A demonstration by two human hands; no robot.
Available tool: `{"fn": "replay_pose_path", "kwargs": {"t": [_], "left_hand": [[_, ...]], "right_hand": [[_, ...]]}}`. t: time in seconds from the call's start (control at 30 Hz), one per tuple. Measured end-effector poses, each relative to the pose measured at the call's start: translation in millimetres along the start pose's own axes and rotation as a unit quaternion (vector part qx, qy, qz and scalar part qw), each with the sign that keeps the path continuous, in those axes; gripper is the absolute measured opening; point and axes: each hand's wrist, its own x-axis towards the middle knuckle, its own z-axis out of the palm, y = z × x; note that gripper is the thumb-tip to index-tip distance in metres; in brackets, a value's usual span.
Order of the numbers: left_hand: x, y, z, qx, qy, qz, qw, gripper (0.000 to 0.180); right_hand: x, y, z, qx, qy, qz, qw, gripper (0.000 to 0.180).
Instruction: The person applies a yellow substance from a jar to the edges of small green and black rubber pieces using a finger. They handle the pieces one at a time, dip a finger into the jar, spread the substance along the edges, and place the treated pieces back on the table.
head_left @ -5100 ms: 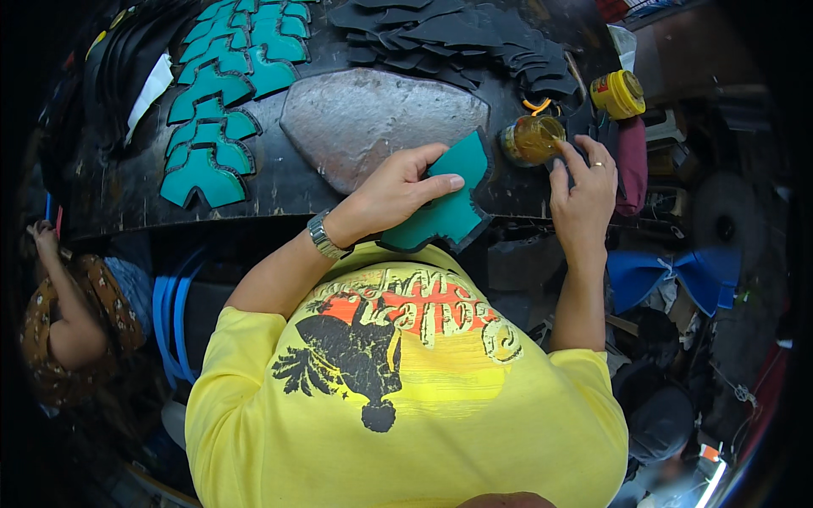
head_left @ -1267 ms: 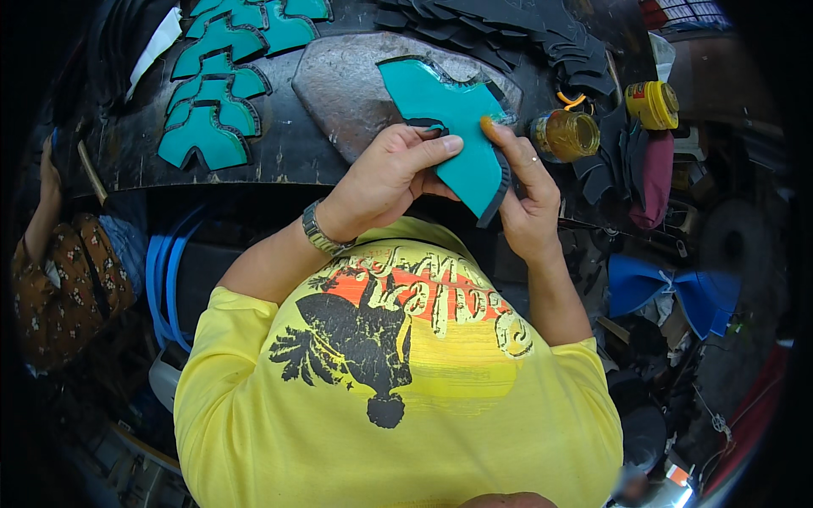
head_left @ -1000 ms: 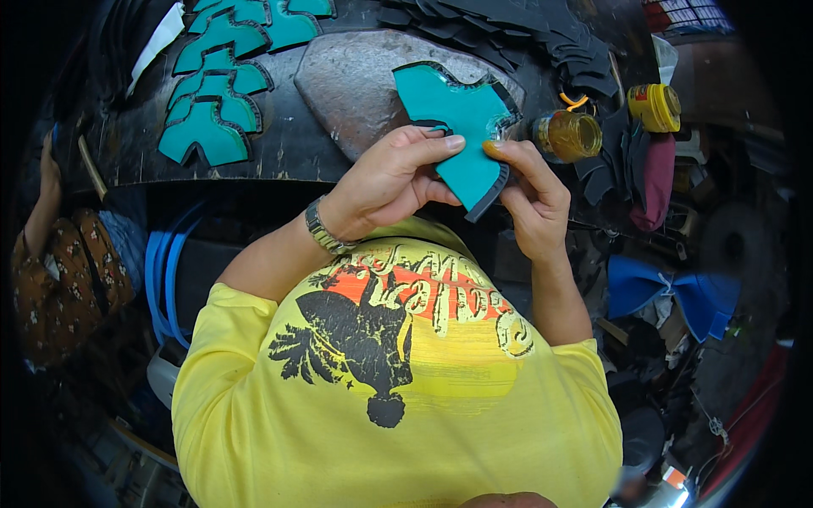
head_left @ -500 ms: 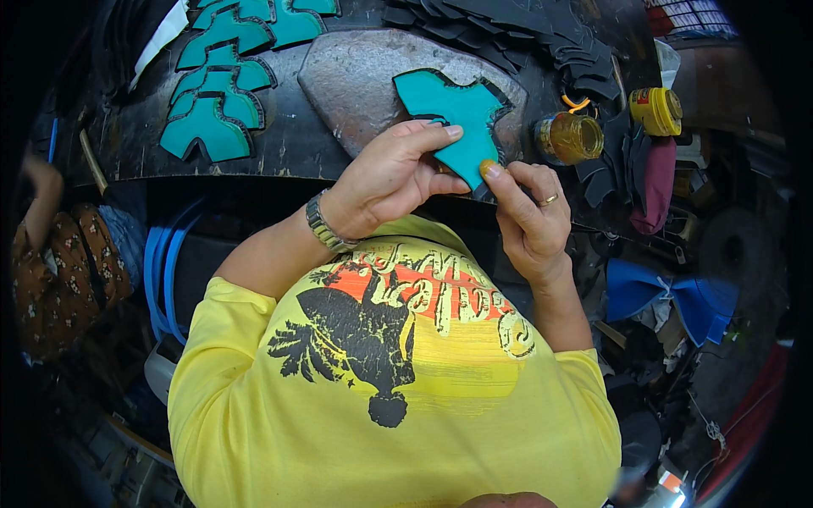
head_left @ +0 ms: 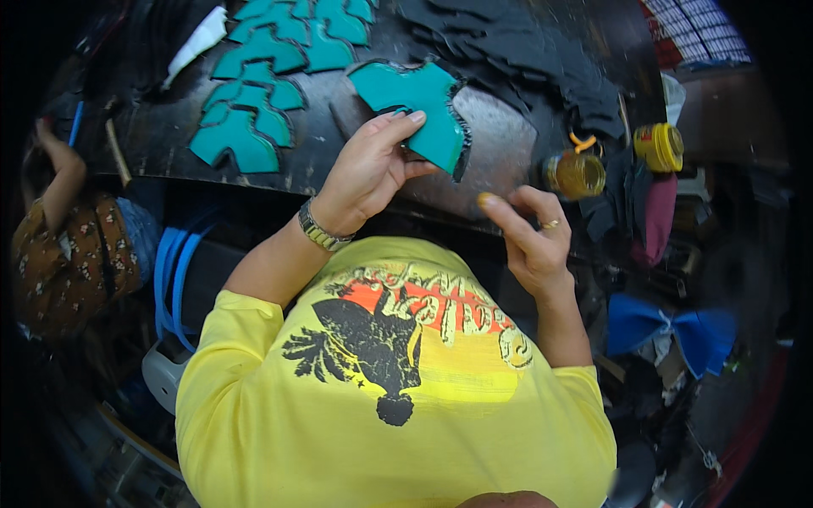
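Note:
My left hand (head_left: 370, 169), with a metal watch at the wrist, pinches a teal shoe-upper-like piece (head_left: 434, 114) between thumb and fingers. Its outline is curved and its edge black. It is held above a smooth grey-brown stone slab (head_left: 508, 140). My right hand (head_left: 538, 237) is apart from the piece, to its lower right, and holds nothing. Its thumb and fingers are separated, the fingers partly bent, with yellow-brown paste on one tip. An open glass jar of yellow-brown paste (head_left: 576, 175) stands just beyond that hand.
Overlapping teal pieces (head_left: 237, 140) with dark edges lie on the dark table's left. Black cut pieces (head_left: 517, 51) are heaped at the back. A yellow tub (head_left: 658, 147) and orange-handled scissors (head_left: 582, 142) sit at the right. Another person's arm (head_left: 63, 169) shows far left.
My right hand has come away from the teal piece and moved slightly down. My left hand has shifted the piece up and left. The whole view has also shifted a little.

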Motion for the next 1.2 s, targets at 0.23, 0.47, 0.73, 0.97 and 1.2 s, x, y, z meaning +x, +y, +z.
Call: {"fn": "replay_pose_path", "kwargs": {"t": [0.23, 0.47, 0.73, 0.97, 1.2], "left_hand": [[16.7, 80.7, -25.8, 0.169, 0.101, 0.121, 0.973, 0.011], [98.7, 164.6, -62.4, 0.265, 0.166, 0.137, 0.940, 0.022], [238.2, 209.0, -91.9, 0.279, 0.233, 0.171, 0.916, 0.035], [306.2, 212.6, -95.5, 0.262, 0.250, 0.185, 0.914, 0.058], [278.9, 225.2, -80.3, 0.443, 0.261, 0.075, 0.855, 0.041]], "right_hand": [[-0.1, 22.7, 48.3, 0.079, 0.073, 0.059, 0.992, 0.053], [-0.3, 27.2, 67.0, 0.101, 0.078, 0.112, 0.985, 0.050], [2.1, 30.4, 65.8, 0.126, 0.084, 0.109, 0.982, 0.050], [3.2, 34.2, 63.6, 0.128, 0.071, 0.084, 0.986, 0.055], [3.3, 34.2, 63.6, 0.132, 0.068, 0.087, 0.985, 0.057]]}}
